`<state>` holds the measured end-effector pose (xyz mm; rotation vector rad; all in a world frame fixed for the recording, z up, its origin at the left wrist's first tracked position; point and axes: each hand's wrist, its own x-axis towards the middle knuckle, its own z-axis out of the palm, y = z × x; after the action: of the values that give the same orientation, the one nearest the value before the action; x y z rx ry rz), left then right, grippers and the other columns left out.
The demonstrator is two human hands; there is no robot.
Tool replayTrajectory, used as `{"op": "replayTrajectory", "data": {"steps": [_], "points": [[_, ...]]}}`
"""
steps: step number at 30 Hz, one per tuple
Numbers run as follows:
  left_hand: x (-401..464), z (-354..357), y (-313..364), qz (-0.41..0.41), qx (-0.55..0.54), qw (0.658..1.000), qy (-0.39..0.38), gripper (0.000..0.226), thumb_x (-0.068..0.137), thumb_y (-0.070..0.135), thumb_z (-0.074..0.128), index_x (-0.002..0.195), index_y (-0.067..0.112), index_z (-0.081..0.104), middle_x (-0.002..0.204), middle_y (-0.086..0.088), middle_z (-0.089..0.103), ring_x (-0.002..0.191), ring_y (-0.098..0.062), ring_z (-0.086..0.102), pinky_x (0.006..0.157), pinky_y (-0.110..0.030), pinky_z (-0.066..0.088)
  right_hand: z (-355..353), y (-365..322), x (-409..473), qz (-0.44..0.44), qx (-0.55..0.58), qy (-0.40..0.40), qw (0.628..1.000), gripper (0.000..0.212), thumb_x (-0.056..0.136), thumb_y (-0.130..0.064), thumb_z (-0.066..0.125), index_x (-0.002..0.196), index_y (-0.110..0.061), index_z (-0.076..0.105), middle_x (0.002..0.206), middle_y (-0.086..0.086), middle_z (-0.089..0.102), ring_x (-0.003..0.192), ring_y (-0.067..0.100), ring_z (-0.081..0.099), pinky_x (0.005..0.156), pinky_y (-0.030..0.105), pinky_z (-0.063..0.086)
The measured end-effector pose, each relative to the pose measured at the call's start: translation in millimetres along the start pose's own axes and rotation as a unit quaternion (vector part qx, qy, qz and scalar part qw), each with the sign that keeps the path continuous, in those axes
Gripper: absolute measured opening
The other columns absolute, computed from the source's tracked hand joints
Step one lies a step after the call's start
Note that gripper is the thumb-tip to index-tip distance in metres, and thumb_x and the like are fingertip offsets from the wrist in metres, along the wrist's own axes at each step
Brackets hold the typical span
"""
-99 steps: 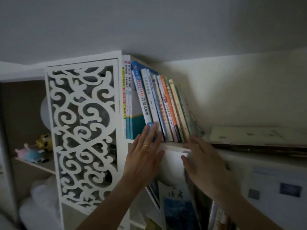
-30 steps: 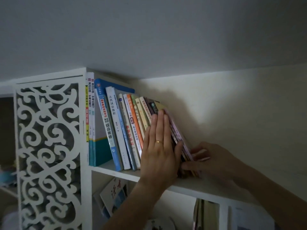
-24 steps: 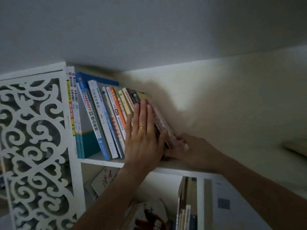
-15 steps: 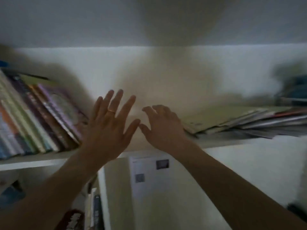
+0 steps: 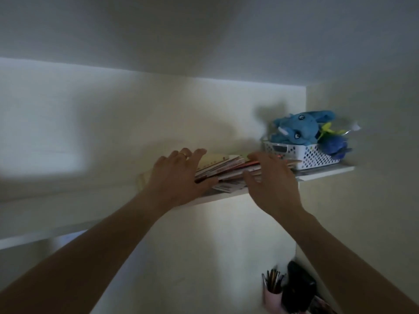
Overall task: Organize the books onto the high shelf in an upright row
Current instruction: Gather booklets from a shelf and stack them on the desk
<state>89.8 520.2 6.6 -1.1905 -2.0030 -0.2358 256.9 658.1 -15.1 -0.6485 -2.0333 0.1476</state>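
Note:
A flat pile of thin books (image 5: 226, 169) lies on the high white shelf (image 5: 322, 173), fanned out and tilted. My left hand (image 5: 179, 175) reaches over the pile's left end, fingers spread on top and thumb at the front edge. My right hand (image 5: 269, 177) covers the pile's right end with its fingers extended over the top. Neither hand plainly grips a book. The upright row of books stands out of view to the left.
A white perforated basket (image 5: 306, 155) with a blue plush toy (image 5: 297, 130) stands on the shelf just right of the pile. Below at the right are a pink pen cup (image 5: 273, 295) and a dark object (image 5: 299, 288). The ceiling is close above.
My view swung right, away from the leaning row of books. Both hands left that row and now rest on the flat pile beside the basket.

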Motion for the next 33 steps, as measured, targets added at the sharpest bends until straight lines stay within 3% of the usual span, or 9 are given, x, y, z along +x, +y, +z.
{"op": "replayTrajectory", "data": {"steps": [6, 10, 13, 16, 18, 24, 27, 31, 33], "points": [[35.3, 8.0, 7.5, 0.06, 0.107, 0.991, -0.05, 0.083, 0.091, 0.082, 0.034, 0.152, 0.027, 0.027, 0.121, -0.008, 0.067, 0.106, -0.033, 0.066, 0.084, -0.039, 0.049, -10.6, 63.1, 40.7, 0.187, -0.053, -0.107, 0.975, 0.055, 0.082, -0.043, 0.066, 0.126, -0.012, 0.052, 0.121, 0.016, 0.061, 0.113, 0.039, 0.057, 0.092, 0.044, 0.051], [42.4, 9.8, 10.6, 0.186, 0.16, 0.969, -0.027, 0.067, 0.108, 0.052, 0.026, 0.162, 0.039, -0.011, 0.124, -0.014, 0.063, 0.09, -0.035, 0.068, 0.07, -0.038, 0.045, 11.1, 99.9, 64.2, 0.197, -0.047, -0.164, 0.965, 0.082, 0.055, -0.067, 0.058, 0.122, -0.019, 0.061, 0.108, 0.01, 0.069, 0.103, 0.033, 0.065, 0.089, 0.042, 0.056], [47.8, 9.2, 17.2, 0.203, 0.163, 0.965, -0.04, 0.06, 0.106, 0.043, 0.025, 0.158, 0.054, -0.005, 0.129, -0.017, 0.056, 0.082, -0.032, 0.066, 0.066, -0.037, 0.037, 18.2, 101.5, 71.8, 0.191, -0.018, -0.16, 0.968, 0.088, 0.051, -0.07, 0.055, 0.123, -0.019, 0.062, 0.106, 0.011, 0.07, 0.103, 0.035, 0.065, 0.088, 0.04, 0.055], [56.8, 6.4, 32.3, 0.156, 0.129, 0.979, -0.035, 0.065, 0.099, 0.049, 0.036, 0.158, 0.054, 0.009, 0.122, -0.015, 0.061, 0.09, -0.036, 0.066, 0.073, -0.037, 0.043, 14.3, 98.0, 82.6, 0.208, 0.019, -0.13, 0.969, 0.079, 0.063, -0.067, 0.073, 0.118, -0.012, 0.062, 0.107, 0.012, 0.069, 0.104, 0.036, 0.064, 0.086, 0.038, 0.054], [60.9, 10.6, 42.4, 0.154, 0.132, 0.979, -0.033, 0.066, 0.097, 0.055, 0.04, 0.158, 0.051, 0.015, 0.119, -0.014, 0.062, 0.093, -0.036, 0.065, 0.073, -0.037, 0.039, 14.7, 100.8, 88.2, 0.219, 0.06, -0.105, 0.968, 0.085, 0.051, -0.071, 0.075, 0.112, -0.013, 0.065, 0.102, 0.01, 0.07, 0.099, 0.032, 0.066, 0.085, 0.04, 0.057], [74.0, 16.3, 39.6, 0.17, 0.13, 0.977, -0.018, 0.075, 0.09, 0.069, 0.042, 0.157, 0.047, 0.015, 0.112, -0.011, 0.065, 0.093, -0.034, 0.065, 0.072, -0.036, 0.032, 27.9, 103.9, 85.9, 0.197, 0.12, -0.084, 0.969, 0.046, 0.066, -0.037, 0.082, 0.105, -0.017, 0.068, 0.094, 0.007, 0.073, 0.094, 0.031, 0.069, 0.084, 0.04, 0.058], [76.5, 15.2, 38.5, 0.177, 0.108, 0.978, -0.016, 0.074, 0.088, 0.079, 0.042, 0.149, 0.043, 0.021, 0.104, -0.011, 0.067, 0.089, -0.035, 0.066, 0.073, -0.036, 0.038, 33.3, 106.7, 84.5, 0.193, 0.139, -0.04, 0.97, 0.055, 0.07, -0.032, 0.083, 0.12, -0.02, 0.062, 0.103, 0.005, 0.073, 0.103, 0.031, 0.067, 0.091, 0.043, 0.056], [90.3, 23.7, 54.8, 0.154, 0.132, 0.979, -0.017, 0.082, 0.089, 0.081, 0.043, 0.151, 0.035, 0.017, 0.107, -0.014, 0.068, 0.091, -0.036, 0.066, 0.074, -0.037, 0.039, 39.4, 111.7, 92.3, 0.244, 0.31, -0.018, 0.919, 0.073, 0.048, -0.032, 0.088, 0.116, -0.018, 0.062, 0.101, 0.003, 0.074, 0.096, 0.024, 0.071, 0.088, 0.046, 0.06], [96.6, 30.3, 64.8, 0.159, 0.153, 0.975, -0.021, 0.084, 0.093, 0.071, 0.047, 0.156, 0.029, 0.014, 0.111, -0.014, 0.068, 0.094, -0.035, 0.066, 0.074, -0.036, 0.039, 36.6, 108.3, 90.0, 0.266, 0.383, -0.019, 0.884, 0.057, 0.06, -0.013, 0.09, 0.111, -0.01, 0.063, 0.102, 0.011, 0.073, 0.094, 0.028, 0.071, 0.086, 0.044, 0.06]]}}
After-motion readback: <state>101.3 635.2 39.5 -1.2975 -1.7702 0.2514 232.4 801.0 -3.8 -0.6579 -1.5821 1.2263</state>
